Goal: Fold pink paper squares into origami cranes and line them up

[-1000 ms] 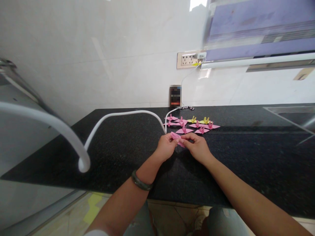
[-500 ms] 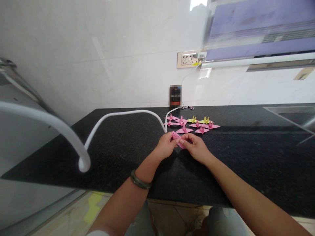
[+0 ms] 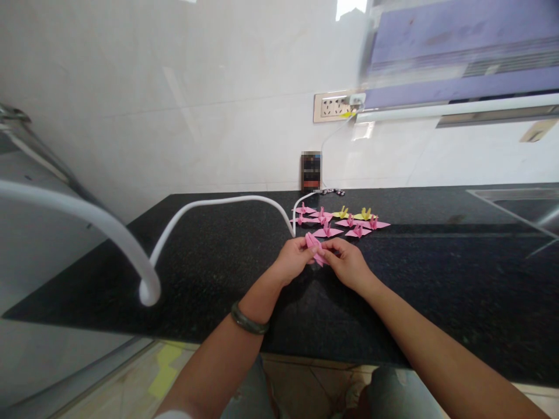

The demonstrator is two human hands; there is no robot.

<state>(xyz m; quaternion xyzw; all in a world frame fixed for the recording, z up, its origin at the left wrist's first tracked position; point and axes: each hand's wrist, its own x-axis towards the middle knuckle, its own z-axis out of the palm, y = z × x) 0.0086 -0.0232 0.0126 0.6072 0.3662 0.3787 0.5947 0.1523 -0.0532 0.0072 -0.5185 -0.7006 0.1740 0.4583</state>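
Note:
Between my hands is a folded piece of pink origami paper (image 3: 315,245), held just above the dark counter. My left hand (image 3: 293,259) pinches its left side, thumb on top. From the right, my right hand (image 3: 348,263) grips the opposite edge between thumb and fingers. Parts of the paper are covered by my fingertips. Just beyond my hands several pink paper cranes (image 3: 327,231) stand in loose rows, together with two yellow paper cranes (image 3: 365,214).
A white bendy tube (image 3: 227,200) arches over the counter (image 3: 209,267) on the left. A phone (image 3: 311,171) leans on the wall beneath a socket panel (image 3: 334,107). A sink (image 3: 515,203) is set in at the right.
The pink paper has turned a little more upright between my fingers, and a pointed end now shows below. Both hands stay in nearly the same place.

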